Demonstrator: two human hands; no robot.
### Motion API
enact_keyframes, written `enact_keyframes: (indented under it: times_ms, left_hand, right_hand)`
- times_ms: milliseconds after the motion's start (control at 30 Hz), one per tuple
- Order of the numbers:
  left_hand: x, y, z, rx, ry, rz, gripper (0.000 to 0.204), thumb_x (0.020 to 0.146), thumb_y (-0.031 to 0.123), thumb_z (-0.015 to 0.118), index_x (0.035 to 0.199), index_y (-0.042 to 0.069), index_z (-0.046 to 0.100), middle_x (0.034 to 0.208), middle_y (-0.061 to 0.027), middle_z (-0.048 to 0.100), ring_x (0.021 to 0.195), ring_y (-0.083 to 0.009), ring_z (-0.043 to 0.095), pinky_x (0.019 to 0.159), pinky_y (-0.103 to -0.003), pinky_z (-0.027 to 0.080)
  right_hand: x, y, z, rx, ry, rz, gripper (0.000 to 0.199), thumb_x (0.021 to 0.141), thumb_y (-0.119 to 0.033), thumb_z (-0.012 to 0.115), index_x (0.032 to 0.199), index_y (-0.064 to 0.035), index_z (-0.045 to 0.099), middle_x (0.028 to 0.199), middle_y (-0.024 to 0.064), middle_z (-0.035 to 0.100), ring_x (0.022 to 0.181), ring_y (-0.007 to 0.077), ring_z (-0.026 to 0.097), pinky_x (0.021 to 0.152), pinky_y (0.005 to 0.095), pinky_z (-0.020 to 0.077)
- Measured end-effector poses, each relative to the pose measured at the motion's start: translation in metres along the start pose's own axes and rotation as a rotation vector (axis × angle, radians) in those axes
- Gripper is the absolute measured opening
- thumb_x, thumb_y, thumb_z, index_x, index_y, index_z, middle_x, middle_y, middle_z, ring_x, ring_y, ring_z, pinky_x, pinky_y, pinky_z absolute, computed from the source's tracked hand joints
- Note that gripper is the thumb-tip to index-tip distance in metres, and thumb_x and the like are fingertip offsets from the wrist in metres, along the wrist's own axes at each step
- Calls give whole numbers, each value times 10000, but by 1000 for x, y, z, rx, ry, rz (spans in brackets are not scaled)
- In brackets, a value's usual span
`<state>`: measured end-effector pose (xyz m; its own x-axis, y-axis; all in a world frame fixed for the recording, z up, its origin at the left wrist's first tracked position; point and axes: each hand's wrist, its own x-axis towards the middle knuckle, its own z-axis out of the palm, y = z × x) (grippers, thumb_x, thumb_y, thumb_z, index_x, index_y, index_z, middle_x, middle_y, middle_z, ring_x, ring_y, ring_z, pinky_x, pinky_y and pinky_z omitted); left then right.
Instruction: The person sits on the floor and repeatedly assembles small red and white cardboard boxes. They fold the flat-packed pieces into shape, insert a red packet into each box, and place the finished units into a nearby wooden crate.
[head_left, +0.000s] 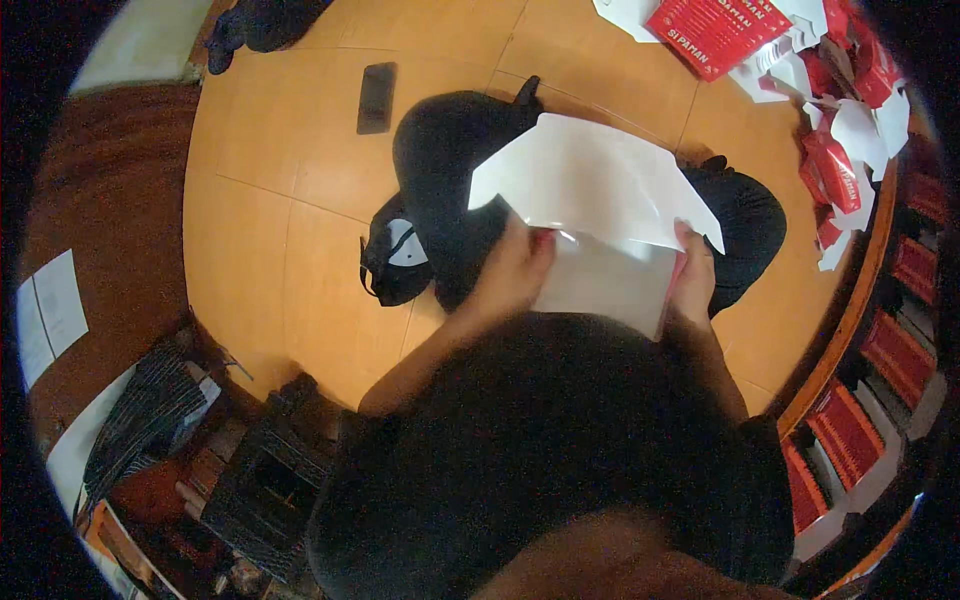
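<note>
A flat white die-cut carton sheet (595,175) with angled corners lies across my lap, its plain side up. Nearer my body, a clear, shiny plastic-like panel (605,278) continues from its lower edge; whether the two are joined, I cannot tell. My left hand (518,265) is closed on the left side where the sheet and panel meet, fingers curled and partly hidden. On the right side, my right hand (692,275) grips the sheet's edge, thumb on top. A thin red strip shows beside the right fingers.
Red and white printed cartons (720,35) lie heaped at the far right, over more crumpled-looking ones (840,170). A dark phone (376,98) rests on the tan floor (250,240). Beside my left leg sits a black cap-like item (400,250). Shelving with red items (850,425) borders the right.
</note>
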<state>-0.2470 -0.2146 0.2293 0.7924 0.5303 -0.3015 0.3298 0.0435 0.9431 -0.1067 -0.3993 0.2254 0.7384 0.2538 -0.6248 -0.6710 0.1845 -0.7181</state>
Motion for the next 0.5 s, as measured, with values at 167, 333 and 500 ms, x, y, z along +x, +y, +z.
enact_keyframes:
  times_ms: [167,333,500]
  left_hand:
    - [15,10,-10,-118,-30,-189,274,959,174,500,1116,-27,600,999,-114,651,936,-208,608,859,-314,469]
    - [24,27,-2,-436,33,-364,324,938,203,474,1097,-37,624,1019,-123,659,944,-182,603,858,-319,467]
    - [24,13,-9,-110,-106,-206,379,928,132,446,1249,-20,577,1137,-129,658,972,-194,632,854,-310,495]
  right_hand:
    - [-2,-10,10,-71,-33,0,306,923,-272,574,1040,10,602,991,98,628,912,202,592,847,344,452]
    - [17,-7,10,-93,-19,-15,338,923,-304,581,1062,4,597,1046,106,617,963,201,566,889,339,424]
    - [19,-3,-2,-67,36,122,412,902,-345,611,1108,11,587,1065,116,623,953,220,576,874,351,440]
